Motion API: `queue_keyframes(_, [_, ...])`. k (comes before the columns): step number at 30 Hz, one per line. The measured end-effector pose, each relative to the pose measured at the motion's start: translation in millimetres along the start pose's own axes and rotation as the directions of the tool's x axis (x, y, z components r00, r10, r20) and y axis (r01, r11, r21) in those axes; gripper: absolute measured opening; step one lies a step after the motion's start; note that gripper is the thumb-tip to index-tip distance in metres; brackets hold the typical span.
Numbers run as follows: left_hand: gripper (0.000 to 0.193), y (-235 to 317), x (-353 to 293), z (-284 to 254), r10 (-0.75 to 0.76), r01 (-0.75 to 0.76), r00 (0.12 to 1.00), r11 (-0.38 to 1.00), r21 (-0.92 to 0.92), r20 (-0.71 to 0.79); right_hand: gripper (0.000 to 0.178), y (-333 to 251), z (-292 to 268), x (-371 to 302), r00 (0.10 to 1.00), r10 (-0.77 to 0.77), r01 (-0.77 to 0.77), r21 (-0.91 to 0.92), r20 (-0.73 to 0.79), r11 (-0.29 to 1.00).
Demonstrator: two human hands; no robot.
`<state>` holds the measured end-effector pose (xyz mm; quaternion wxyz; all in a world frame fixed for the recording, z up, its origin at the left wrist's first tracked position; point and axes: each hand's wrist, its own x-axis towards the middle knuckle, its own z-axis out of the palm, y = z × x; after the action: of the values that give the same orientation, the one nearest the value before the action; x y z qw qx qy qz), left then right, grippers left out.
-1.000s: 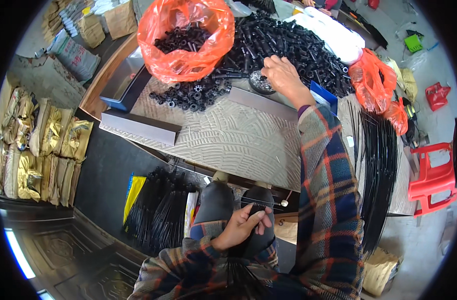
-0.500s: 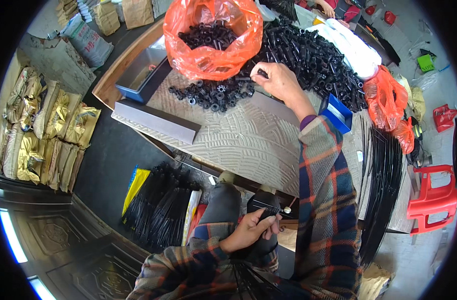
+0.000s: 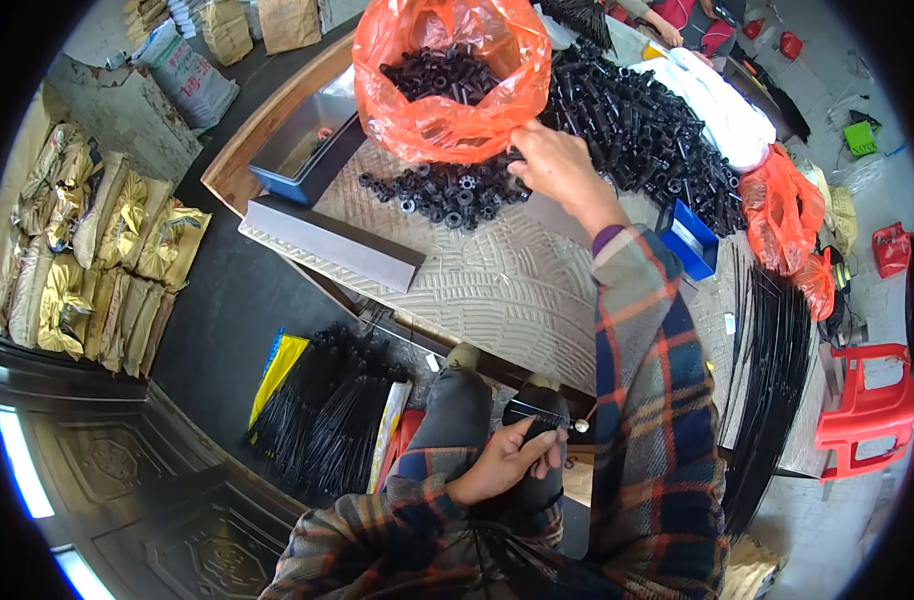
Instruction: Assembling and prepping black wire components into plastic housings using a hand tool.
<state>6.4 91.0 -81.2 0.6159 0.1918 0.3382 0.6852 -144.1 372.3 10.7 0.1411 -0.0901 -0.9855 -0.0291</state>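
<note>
Your right hand [image 3: 552, 165] reaches over the worktop [image 3: 497, 290], fingers pinching a small black part [image 3: 514, 155] beside the orange bag [image 3: 447, 120]. Your left hand [image 3: 502, 460] grips a black bundle [image 3: 537, 450] in your lap

Your right hand [image 3: 549, 163] rests at a thin, glossy orange plastic bag [image 3: 442, 95] and matt black plastic parts [image 3: 439, 195]. They lie on a ribbed, matt grey mat [image 3: 497, 290]. Your sleeves are soft plaid cloth. At far left sits a smooth blue tray [image 3: 302, 160]; at right, a glossy red plastic stool [image 3: 867, 410].

free: bare ribbed desk [image 3: 497, 290] near the person
blocked: orange bag [image 3: 442, 90], black parts pile [image 3: 637, 120], blue tray [image 3: 689, 240]
</note>
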Motion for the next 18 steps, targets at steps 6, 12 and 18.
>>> queue_keyframes(6, [0.018, -1, 0, -4, 0.039, -0.037, 0.994, 0.999, 0.026, -0.102, 0.022, -24, -74, -83, 0.982, 0.072, -0.120, 0.284, 0.172, 0.951])
queue_keyframes(12, [0.024, -5, -1, 6, 0.012, -0.019, 0.993, 0.998, -0.057, -0.117, 0.015, -55, -80, -215, 0.917, 0.145, -0.398, 0.878, 0.372, 0.264])
queue_keyframes(18, [0.028, -8, -8, 30, 0.022, -0.015, 0.995, 0.998, 0.068, -0.094, 0.015, -63, -62, -272, 0.907, 0.222, -0.366, 0.930, 0.359, -0.009])
